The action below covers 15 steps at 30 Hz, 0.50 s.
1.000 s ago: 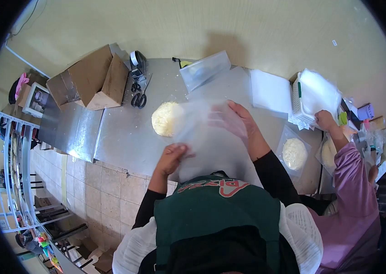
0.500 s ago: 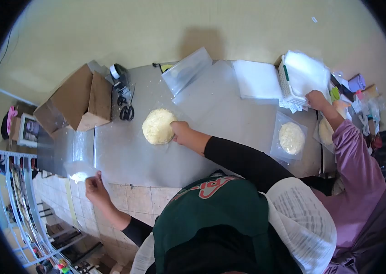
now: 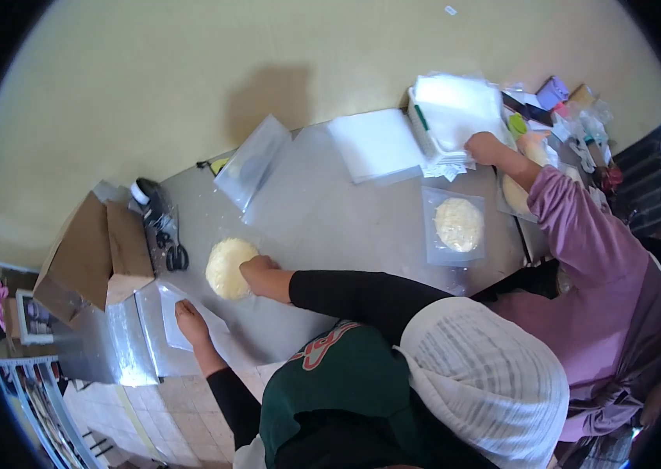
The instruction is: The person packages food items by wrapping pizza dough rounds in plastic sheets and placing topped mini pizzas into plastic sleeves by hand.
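Observation:
My right hand (image 3: 259, 275), fingers closed, is at the right edge of a pale, round, dough-like disc (image 3: 226, 264) on the metal table. Clear plastic shows around the disc's edge. My left hand (image 3: 192, 320) is pinched on a clear plastic bag (image 3: 172, 310) above the table's front left part. The fingertips of both hands are partly hidden. Another pale round disc (image 3: 459, 224) lies to the right on a clear plastic sheet (image 3: 434, 252).
A co-worker's hand (image 3: 488, 147) touches white sheets (image 3: 455, 113) in a basket (image 3: 418, 125). On the left are an open cardboard box (image 3: 73, 258), scissors (image 3: 177, 258) and a tape dispenser (image 3: 151, 199). A clear plastic pack (image 3: 254, 164) and white sheets (image 3: 373, 143) lie along the wall.
My left hand has moved up and in over the table with the plastic bag, closer to the disc. My right hand stays at the disc. The whole view has shifted and turned.

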Motion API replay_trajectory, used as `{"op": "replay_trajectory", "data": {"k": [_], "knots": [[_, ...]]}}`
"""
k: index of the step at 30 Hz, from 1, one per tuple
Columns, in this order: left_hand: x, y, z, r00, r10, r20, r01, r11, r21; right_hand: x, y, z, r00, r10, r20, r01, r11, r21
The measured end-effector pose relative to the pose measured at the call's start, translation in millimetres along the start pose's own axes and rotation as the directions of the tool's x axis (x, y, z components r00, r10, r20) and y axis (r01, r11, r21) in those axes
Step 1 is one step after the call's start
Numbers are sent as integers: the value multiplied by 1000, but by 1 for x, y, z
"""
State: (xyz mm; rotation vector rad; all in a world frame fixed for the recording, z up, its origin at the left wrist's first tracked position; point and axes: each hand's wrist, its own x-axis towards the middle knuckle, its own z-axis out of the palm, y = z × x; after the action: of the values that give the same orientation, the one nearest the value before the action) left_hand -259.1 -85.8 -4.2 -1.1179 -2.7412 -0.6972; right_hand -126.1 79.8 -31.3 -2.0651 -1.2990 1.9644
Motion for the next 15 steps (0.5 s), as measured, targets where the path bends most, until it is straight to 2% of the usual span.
{"op": "replay_trajectory", "data": {"k": [2, 6, 9, 12, 15], "knots": [[26, 3, 24, 994, 63, 92, -52, 992, -115, 1, 5, -1, 998, 43, -43, -41, 998, 36], [64, 2, 52, 951, 191, 242, -185, 982, -47, 1, -3, 18, 991, 113, -77, -106, 990, 99], [72, -4, 64, 952, 169, 256, -138, 981, -136, -48, -23, -14, 969, 180, -172, -165, 982, 96], [69, -9, 64, 945, 115, 307, -36, 967, -252, -41, -12, -17, 1000, 4, -7, -3, 985, 173], [59, -11, 61, 936, 32, 350, 117, 910, -397, -35, -4, -14, 992, -126, 31, 103, 907, 408]]}}
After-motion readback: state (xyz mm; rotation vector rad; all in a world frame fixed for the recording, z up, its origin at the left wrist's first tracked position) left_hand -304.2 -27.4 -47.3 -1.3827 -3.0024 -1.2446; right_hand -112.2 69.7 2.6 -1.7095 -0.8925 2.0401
